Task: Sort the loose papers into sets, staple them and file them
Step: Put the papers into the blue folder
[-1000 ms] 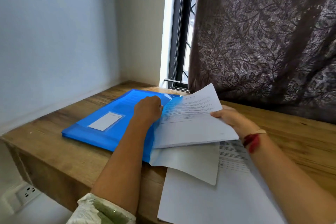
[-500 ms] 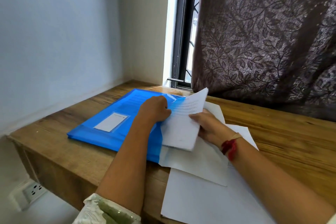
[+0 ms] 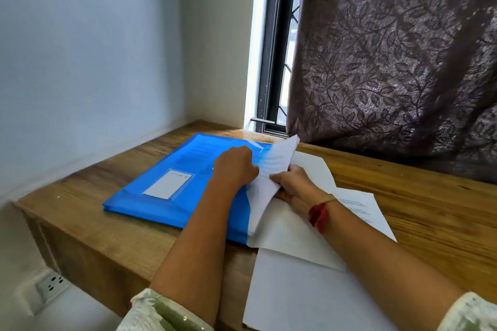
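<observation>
Filing looks to be the step in hand: the left hand [image 3: 235, 166] is curled at the open right edge of the folder [image 3: 172, 196], seemingly pinching the cover up, though its fingertips are hidden behind the knuckles. The right hand [image 3: 293, 185] grasps a sheaf [image 3: 265, 196] from the right side. The sheaf stands tilted, with its lower long edge set into that mouth, just beside the left hand. Its long axis runs from near to far, parallel with the mouth, and the folder lies flat on the surface [image 3: 430, 223] to the left of both hands, so I'd judge the sheaf must slide leftward, long edge first, pushed by the right hand while the nearer left holds the opening. More sheets [image 3: 309, 290] lie loose under the right forearm, not yet filed
</observation>
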Demonstrator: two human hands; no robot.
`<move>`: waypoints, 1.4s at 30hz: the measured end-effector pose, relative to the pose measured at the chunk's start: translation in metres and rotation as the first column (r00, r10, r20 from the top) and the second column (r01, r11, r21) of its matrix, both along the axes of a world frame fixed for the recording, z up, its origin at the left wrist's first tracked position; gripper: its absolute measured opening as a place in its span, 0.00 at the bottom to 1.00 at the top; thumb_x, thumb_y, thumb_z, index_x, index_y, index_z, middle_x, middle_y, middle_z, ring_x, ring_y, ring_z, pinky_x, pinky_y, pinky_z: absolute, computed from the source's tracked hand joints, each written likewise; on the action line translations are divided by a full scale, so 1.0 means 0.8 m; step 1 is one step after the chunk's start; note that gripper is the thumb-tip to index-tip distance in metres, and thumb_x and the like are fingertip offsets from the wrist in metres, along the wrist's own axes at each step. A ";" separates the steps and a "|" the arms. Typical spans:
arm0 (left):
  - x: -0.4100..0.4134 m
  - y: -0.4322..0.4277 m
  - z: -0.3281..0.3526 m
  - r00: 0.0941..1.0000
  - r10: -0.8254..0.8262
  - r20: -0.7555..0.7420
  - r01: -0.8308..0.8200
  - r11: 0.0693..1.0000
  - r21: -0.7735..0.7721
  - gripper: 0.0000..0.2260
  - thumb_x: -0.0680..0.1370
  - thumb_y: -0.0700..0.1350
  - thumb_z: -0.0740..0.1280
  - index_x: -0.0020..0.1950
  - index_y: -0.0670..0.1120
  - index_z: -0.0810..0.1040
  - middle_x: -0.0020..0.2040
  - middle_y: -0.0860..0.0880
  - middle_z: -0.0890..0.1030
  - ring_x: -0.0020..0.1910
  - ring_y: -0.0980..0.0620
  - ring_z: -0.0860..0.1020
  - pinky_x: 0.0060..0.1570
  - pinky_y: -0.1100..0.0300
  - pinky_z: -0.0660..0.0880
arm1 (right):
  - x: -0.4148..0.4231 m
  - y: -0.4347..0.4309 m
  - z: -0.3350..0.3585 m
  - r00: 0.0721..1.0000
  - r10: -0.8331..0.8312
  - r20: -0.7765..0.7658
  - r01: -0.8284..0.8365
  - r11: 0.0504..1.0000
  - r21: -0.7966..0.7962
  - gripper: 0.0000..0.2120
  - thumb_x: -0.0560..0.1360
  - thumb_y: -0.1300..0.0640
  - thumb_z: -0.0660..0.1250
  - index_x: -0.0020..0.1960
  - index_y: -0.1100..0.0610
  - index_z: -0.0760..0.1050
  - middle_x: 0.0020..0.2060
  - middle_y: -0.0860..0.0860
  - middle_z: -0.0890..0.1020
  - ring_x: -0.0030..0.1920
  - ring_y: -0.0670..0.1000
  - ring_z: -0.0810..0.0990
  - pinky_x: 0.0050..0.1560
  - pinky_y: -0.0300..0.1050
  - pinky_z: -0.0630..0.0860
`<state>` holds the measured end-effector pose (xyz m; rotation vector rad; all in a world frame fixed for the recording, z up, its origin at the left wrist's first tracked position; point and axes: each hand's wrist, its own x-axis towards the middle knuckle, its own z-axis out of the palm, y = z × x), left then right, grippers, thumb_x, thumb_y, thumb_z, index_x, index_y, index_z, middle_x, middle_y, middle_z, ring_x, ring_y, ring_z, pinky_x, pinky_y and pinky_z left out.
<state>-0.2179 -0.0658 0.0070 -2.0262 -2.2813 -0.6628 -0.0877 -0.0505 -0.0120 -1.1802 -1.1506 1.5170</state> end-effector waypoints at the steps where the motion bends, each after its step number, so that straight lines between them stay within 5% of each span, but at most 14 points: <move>1: 0.000 0.000 0.001 1.000 0.001 0.007 -0.001 1.000 0.006 0.07 0.78 0.47 0.63 0.43 0.45 0.70 0.41 0.47 0.74 0.43 0.47 0.74 0.42 0.56 0.69 | 0.008 0.000 0.001 0.999 0.016 0.033 -0.015 1.000 -0.005 0.17 0.76 0.73 0.60 0.65 0.65 0.70 0.54 0.57 0.80 0.49 0.56 0.80 0.43 0.47 0.79; 4: 0.000 0.001 0.003 1.000 -0.005 0.006 0.005 1.000 0.007 0.07 0.78 0.47 0.63 0.43 0.46 0.70 0.40 0.47 0.74 0.45 0.46 0.76 0.42 0.56 0.69 | 0.020 0.004 0.005 0.997 0.035 0.071 -0.034 0.999 -0.009 0.15 0.76 0.72 0.63 0.62 0.66 0.72 0.56 0.60 0.80 0.48 0.56 0.80 0.39 0.44 0.79; 7: 0.007 -0.003 0.006 1.000 -0.030 -0.008 0.030 1.000 0.010 0.07 0.78 0.48 0.63 0.44 0.45 0.71 0.48 0.44 0.78 0.51 0.44 0.76 0.43 0.56 0.67 | 0.001 0.002 0.004 0.998 0.063 0.012 -0.063 0.998 -0.019 0.11 0.75 0.73 0.64 0.56 0.66 0.75 0.47 0.59 0.81 0.40 0.53 0.81 0.32 0.40 0.81; 11: 0.012 -0.007 0.008 0.999 -0.048 -0.010 0.048 0.999 0.012 0.06 0.77 0.47 0.63 0.44 0.45 0.71 0.50 0.44 0.78 0.51 0.44 0.76 0.44 0.56 0.67 | -0.038 0.013 -0.006 0.999 0.038 0.017 -0.038 0.999 -0.012 0.12 0.75 0.73 0.58 0.44 0.61 0.77 0.39 0.58 0.79 0.36 0.53 0.78 0.36 0.43 0.80; 16: 0.008 -0.004 0.005 0.998 -0.034 0.052 0.036 0.999 -0.038 0.12 0.73 0.47 0.69 0.35 0.46 0.69 0.40 0.48 0.73 0.44 0.47 0.76 0.35 0.59 0.64 | -0.031 0.022 0.000 0.997 0.022 0.078 -0.018 0.999 -0.050 0.12 0.74 0.69 0.64 0.56 0.63 0.77 0.45 0.59 0.82 0.40 0.53 0.80 0.44 0.45 0.80; 20: 0.008 -0.006 0.008 0.990 -0.070 0.124 0.074 0.997 -0.029 0.06 0.74 0.45 0.68 0.42 0.43 0.77 0.44 0.46 0.78 0.45 0.47 0.76 0.40 0.58 0.67 | -0.012 0.017 0.009 0.990 0.095 0.099 -0.084 0.990 -0.110 0.10 0.75 0.70 0.66 0.56 0.65 0.76 0.44 0.60 0.81 0.40 0.52 0.81 0.36 0.39 0.81; 23: 0.010 -0.012 0.010 0.984 -0.093 0.153 0.101 0.994 -0.044 0.13 0.75 0.44 0.67 0.32 0.46 0.68 0.39 0.43 0.77 0.43 0.47 0.75 0.38 0.60 0.65 | -0.019 0.017 0.010 0.986 0.105 0.130 -0.088 0.987 -0.133 0.11 0.75 0.72 0.65 0.57 0.69 0.76 0.41 0.60 0.80 0.37 0.53 0.80 0.30 0.38 0.80; 28: 0.010 -0.015 0.011 0.982 -0.107 0.153 0.119 0.990 -0.074 0.19 0.76 0.45 0.67 0.30 0.47 0.61 0.37 0.40 0.73 0.43 0.39 0.75 0.37 0.56 0.66 | -0.025 0.021 0.006 0.985 0.060 0.160 -0.049 0.996 -0.074 0.12 0.73 0.72 0.68 0.56 0.68 0.75 0.40 0.59 0.81 0.36 0.53 0.82 0.28 0.38 0.79; 36: 0.010 -0.010 0.007 0.983 -0.096 0.154 0.105 0.993 -0.053 0.16 0.75 0.47 0.67 0.30 0.46 0.67 0.30 0.49 0.69 0.36 0.50 0.70 0.29 0.62 0.60 | -0.020 0.019 0.000 0.870 -0.046 0.491 -0.079 0.970 0.230 0.06 0.73 0.67 0.67 0.40 0.59 0.80 0.36 0.59 0.82 0.30 0.51 0.78 0.30 0.42 0.76; 39: 0.010 -0.010 0.003 0.988 -0.102 0.117 0.112 0.990 -0.082 0.08 0.76 0.48 0.67 0.42 0.44 0.78 0.43 0.47 0.79 0.45 0.48 0.77 0.39 0.61 0.71 | 0.007 0.015 0.006 0.831 -0.096 0.547 -0.121 0.930 0.347 0.04 0.72 0.59 0.72 0.39 0.57 0.80 0.34 0.54 0.82 0.28 0.49 0.78 0.26 0.38 0.74; 42: 0.008 -0.009 -0.003 0.995 -0.068 0.069 0.074 0.994 -0.076 0.14 0.75 0.50 0.67 0.58 0.46 0.78 0.58 0.47 0.79 0.57 0.46 0.76 0.54 0.56 0.71 | 0.064 0.015 0.020 0.805 -0.240 0.543 -0.047 0.886 0.461 0.06 0.73 0.57 0.71 0.38 0.56 0.79 0.34 0.53 0.81 0.30 0.48 0.77 0.29 0.38 0.73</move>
